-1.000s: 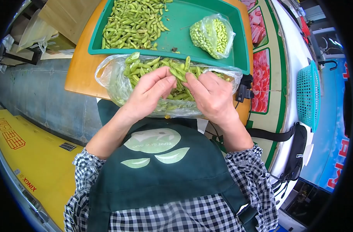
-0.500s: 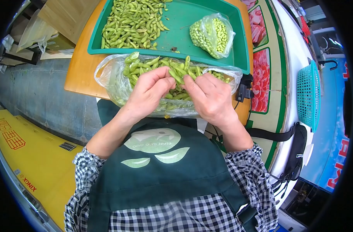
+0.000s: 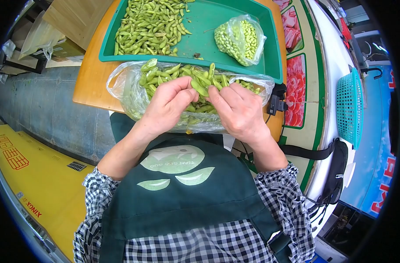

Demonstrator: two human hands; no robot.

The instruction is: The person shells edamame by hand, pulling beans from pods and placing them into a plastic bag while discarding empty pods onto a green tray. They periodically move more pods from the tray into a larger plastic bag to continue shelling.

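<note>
Between my two hands, a green edamame pod [image 3: 199,89] is pinched at both ends. My left hand [image 3: 170,104] is closed, with thumb and forefinger on the pod's left end. The curled fingers of my right hand [image 3: 238,108] grip its right end. Both hands are over a clear plastic bag [image 3: 132,98] whose mouth is open and which is filled with edamame pods [image 3: 161,75]. Fingers hide part of the held pod and the contents beneath.
Behind the bag, a green tray [image 3: 204,26] holds a heap of pods [image 3: 149,30] at left and a bag of shelled beans [image 3: 241,40] at right. A small black device [image 3: 277,105] with a cable sits beside the bag on the wooden table [image 3: 92,85].
Both hands keep nearly the same place and grip on the pod. Only very slight finger movement shows; the bag and tray look unchanged.
</note>
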